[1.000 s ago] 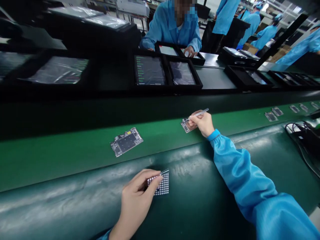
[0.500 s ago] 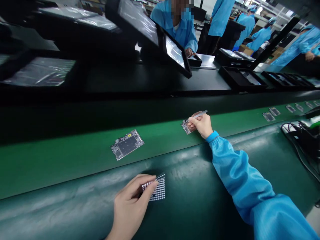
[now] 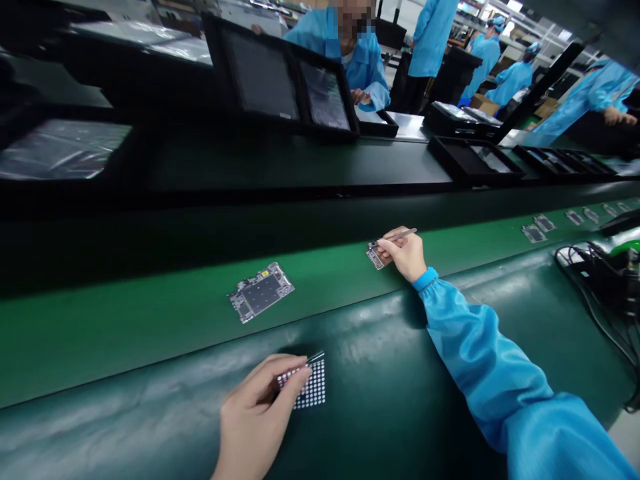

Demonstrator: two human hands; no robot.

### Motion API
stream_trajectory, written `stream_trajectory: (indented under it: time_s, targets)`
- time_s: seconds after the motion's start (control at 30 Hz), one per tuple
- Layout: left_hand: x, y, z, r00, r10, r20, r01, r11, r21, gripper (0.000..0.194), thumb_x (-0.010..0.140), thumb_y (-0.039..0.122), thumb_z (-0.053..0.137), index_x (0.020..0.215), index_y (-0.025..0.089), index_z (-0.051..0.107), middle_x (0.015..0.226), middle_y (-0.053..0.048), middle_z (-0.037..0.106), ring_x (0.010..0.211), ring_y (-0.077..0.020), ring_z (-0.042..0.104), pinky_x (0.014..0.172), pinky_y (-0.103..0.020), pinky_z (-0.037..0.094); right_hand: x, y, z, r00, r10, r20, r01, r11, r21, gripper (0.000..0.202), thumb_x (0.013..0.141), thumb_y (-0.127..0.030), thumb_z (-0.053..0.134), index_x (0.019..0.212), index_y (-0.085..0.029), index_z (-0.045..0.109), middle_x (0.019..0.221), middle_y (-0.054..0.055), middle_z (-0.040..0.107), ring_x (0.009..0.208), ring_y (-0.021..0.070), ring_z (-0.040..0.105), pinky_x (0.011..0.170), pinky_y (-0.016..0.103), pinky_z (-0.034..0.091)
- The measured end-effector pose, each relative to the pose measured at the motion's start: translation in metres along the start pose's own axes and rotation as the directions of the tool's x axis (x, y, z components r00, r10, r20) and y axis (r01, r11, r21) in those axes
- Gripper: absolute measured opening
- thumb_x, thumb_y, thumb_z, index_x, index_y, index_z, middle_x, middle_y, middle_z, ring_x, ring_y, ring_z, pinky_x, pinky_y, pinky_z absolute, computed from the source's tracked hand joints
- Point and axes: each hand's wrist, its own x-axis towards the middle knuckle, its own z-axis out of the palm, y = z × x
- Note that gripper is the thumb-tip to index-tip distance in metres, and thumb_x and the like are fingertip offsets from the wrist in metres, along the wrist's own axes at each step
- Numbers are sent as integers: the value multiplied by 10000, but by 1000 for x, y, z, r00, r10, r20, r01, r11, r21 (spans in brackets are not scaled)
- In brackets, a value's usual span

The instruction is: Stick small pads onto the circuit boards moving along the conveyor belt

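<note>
Between thumb and fingers, my left hand (image 3: 260, 407) pinches a small sheet of round white stickers (image 3: 314, 387) above the dark green mat. My right hand (image 3: 405, 255) is closed around a pair of tweezers (image 3: 406, 234), their tips over a circuit board (image 3: 374, 256) on the green belt. The hand covers part of that board, and whether the tips touch it I cannot tell. Left of it on the belt lies another circuit board (image 3: 261, 293), with a small yellow label, untouched by either hand.
More circuit boards (image 3: 544, 222) lie farther right along the green belt (image 3: 320, 267). Black trays (image 3: 475, 160) stand on the shelf behind it; a co-worker in a blue smock (image 3: 367, 67) is beside a tilted tray (image 3: 295, 83). Cables (image 3: 595, 293) sit at the right edge.
The tilted tray across the line has swung lower and to the left. The view has shifted slightly. Both hands keep their holds, the right still over the same board.
</note>
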Motion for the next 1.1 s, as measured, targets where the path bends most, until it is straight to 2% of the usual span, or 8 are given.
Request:
stream_trajectory:
  time_s: [0.43,0.57,0.63,0.67,0.73,0.83,0.93,1.1]
  targets:
    - [0,-3,0,1000,-8,-9,8,1000,4,151,795,349,766,760,203,789,758,-32,775,516,-134,674,453,-182,532,4,-4,-12,999,7,-38,-7,1000,-3,334,651,-383,823,809,-194,597,605,20,695,554,198,698,502,292,581]
    - [-3,5,2,1000,-23,-5,22,999,-31,64,799,256,757,771,205,782,750,-21,769,566,-137,686,514,-194,550,-27,-30,-5,998,-49,-43,51,998,45,306,691,-356,845,830,-191,627,654,32,714,576,200,708,546,318,605]
    - [-5,7,3,998,-57,35,60,996,-60,70,825,234,733,788,198,780,767,-30,765,599,-143,692,552,-214,557,-57,-48,6,995,-99,25,96,992,87,264,742,-332,836,867,-197,646,768,53,751,669,208,738,622,335,627]
    - [-5,7,4,996,-78,48,81,994,-77,81,839,229,721,794,193,777,773,-35,762,613,-146,694,562,-221,555,-74,-57,11,989,-83,120,69,992,110,243,758,-324,833,859,-196,652,810,66,763,673,208,739,621,337,629]
    - [-6,6,4,993,-102,59,107,989,-102,83,853,224,715,811,186,776,786,-40,757,624,-146,693,563,-227,544,-107,-73,23,953,-21,303,-21,991,134,214,769,-302,835,853,-196,668,854,80,776,659,203,736,624,342,632]
    - [-6,7,5,993,-100,57,106,988,-117,67,850,211,726,816,184,777,784,-34,754,630,-138,684,567,-224,525,-141,-88,37,888,21,459,-74,992,99,148,789,-276,823,847,-196,713,869,78,778,681,196,739,653,332,637]
    - [-5,9,5,995,-74,61,82,988,-134,70,851,185,724,807,188,778,772,-23,755,651,-133,686,589,-218,521,-153,-90,45,863,-11,505,-25,998,64,81,807,-253,804,812,-199,744,860,68,769,749,196,744,686,316,634]
    - [-5,9,5,996,-64,70,72,989,-126,86,868,201,715,816,189,783,768,-31,760,658,-145,688,596,-236,529,-152,-88,47,856,-21,517,4,999,33,50,805,-239,796,805,-202,763,847,65,760,760,198,737,685,315,628]
